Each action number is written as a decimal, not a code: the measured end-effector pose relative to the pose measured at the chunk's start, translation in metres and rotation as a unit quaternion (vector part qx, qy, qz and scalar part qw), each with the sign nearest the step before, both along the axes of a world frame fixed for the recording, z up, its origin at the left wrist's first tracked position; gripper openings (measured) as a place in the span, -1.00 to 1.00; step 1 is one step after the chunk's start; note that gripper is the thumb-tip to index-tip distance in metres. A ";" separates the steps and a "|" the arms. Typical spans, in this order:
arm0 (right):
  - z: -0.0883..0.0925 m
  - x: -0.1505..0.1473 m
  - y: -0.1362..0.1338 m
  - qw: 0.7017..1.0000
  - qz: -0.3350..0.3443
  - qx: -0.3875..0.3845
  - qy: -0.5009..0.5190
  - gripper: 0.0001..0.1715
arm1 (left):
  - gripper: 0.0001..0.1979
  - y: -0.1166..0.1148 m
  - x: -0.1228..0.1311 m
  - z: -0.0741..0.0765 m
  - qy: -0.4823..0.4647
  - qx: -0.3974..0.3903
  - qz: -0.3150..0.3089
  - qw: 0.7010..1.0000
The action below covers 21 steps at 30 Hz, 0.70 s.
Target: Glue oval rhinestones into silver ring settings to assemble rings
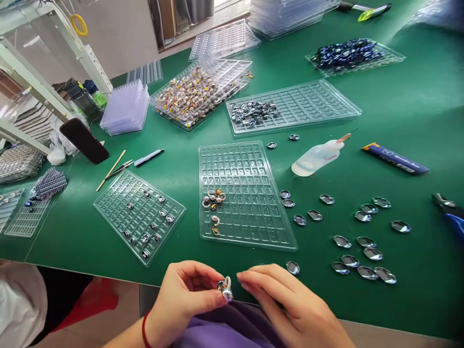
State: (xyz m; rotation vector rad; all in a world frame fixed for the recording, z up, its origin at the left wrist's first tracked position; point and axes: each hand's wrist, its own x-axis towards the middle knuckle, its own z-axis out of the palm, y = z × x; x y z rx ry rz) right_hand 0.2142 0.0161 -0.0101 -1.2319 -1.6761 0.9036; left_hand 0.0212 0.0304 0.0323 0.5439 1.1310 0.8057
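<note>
Low at the table's front edge, my left hand pinches a small shiny metallic part with a pale wire loop between thumb and fingertips. My right hand is just to the right of it, fingers stretched out and no object visible in them. A clear plastic tray in front of my hands carries a few similar looped parts at its left side. Another clear tray to the left holds several small metallic pieces. Several oval silvery caps lie loose to the right.
A glue-like squeeze bottle lies beside a blue tube. Farther back are trays of looped parts, silvery pieces and dark blue pieces. A phone, pen and tweezers sit at left.
</note>
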 end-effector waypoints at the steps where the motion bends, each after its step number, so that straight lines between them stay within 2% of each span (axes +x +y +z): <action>1: -0.003 0.000 0.000 0.998 -0.004 0.037 -0.042 -0.79 | -0.74 0.000 0.000 0.000 -0.003 -0.007 0.001 1.000; 4: -0.004 0.002 0.002 0.989 -0.012 0.079 -0.121 -0.78 | -0.70 0.001 0.001 0.001 -0.019 -0.048 0.010 0.999; 7: 0.006 0.017 0.017 0.983 -0.047 0.098 -0.145 -0.77 | -0.67 0.003 0.001 0.002 -0.032 -0.092 0.022 0.995; 9: 0.014 0.037 0.039 0.967 -0.153 0.109 -0.173 -0.75 | -0.67 0.004 0.000 0.003 -0.037 -0.105 0.025 0.994; 10: 0.018 0.048 0.053 0.944 -0.241 0.109 -0.198 -0.70 | -0.67 0.004 -0.001 0.003 -0.039 -0.108 0.025 0.993; 11: 0.021 0.060 0.068 0.919 -0.320 0.081 -0.215 -0.55 | -0.68 0.004 -0.001 0.003 -0.042 -0.110 0.024 0.993; 13: 0.023 0.081 0.100 0.898 -0.390 -0.017 -0.203 -0.19 | -0.69 0.004 -0.002 0.003 -0.046 -0.111 0.022 0.992; 14: 0.023 0.090 0.114 0.902 -0.378 -0.065 -0.195 -0.07 | -0.69 0.004 -0.003 0.003 -0.048 -0.111 0.019 0.992; 16: 0.020 0.102 0.136 0.912 -0.348 -0.111 -0.188 -0.04 | -0.69 0.005 -0.003 0.003 -0.049 -0.110 0.016 0.993; 21: 0.011 0.111 0.158 0.933 -0.284 -0.145 -0.167 -0.41 | -0.69 0.005 -0.001 0.004 -0.044 -0.112 0.013 0.993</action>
